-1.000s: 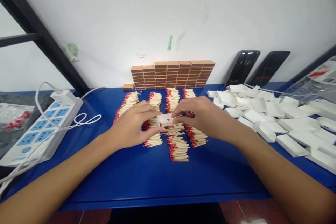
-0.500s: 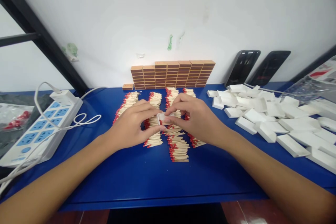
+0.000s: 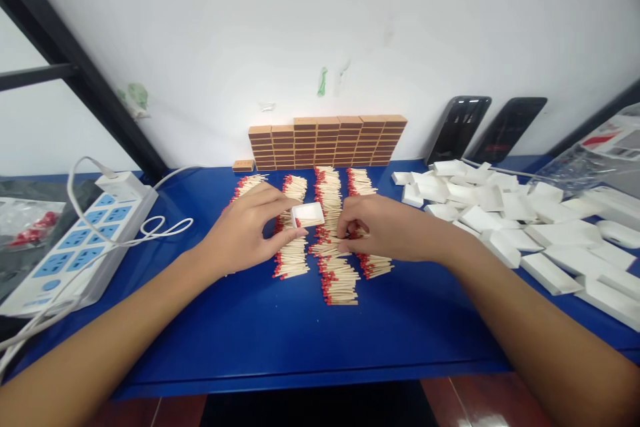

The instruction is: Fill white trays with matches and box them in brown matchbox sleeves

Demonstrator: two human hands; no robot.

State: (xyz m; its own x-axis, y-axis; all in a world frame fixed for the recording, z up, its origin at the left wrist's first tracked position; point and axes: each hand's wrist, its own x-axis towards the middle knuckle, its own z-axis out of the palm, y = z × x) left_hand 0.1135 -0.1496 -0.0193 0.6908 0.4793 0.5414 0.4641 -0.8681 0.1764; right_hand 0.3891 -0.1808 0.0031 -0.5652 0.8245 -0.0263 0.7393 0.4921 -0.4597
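Observation:
My left hand [image 3: 250,230] pinches a small white matchbox tray [image 3: 307,214] between thumb and fingers. A few red-headed matches [image 3: 310,222] lie along the tray's near side, and its white bottom shows behind them. Lower and to the right, my right hand [image 3: 383,227] is closed in a pinch at the stick ends of the third row of matches [image 3: 340,283]; its fingertips partly hide what they grip. Other rows of matches [image 3: 293,260] spread beneath and beside both hands on the blue table [image 3: 280,340].
Stacked brown matchboxes [image 3: 327,143] stand against the wall, with a single matchbox [image 3: 243,165] left of them. White empty trays [image 3: 500,213] are heaped at right, before two leaning phones [image 3: 457,130]. A power strip [image 3: 85,240] with cables lies at left.
My right hand has left the tray and moved right and down to the matches. In my left hand the tray is now uncovered, showing a few matches inside.

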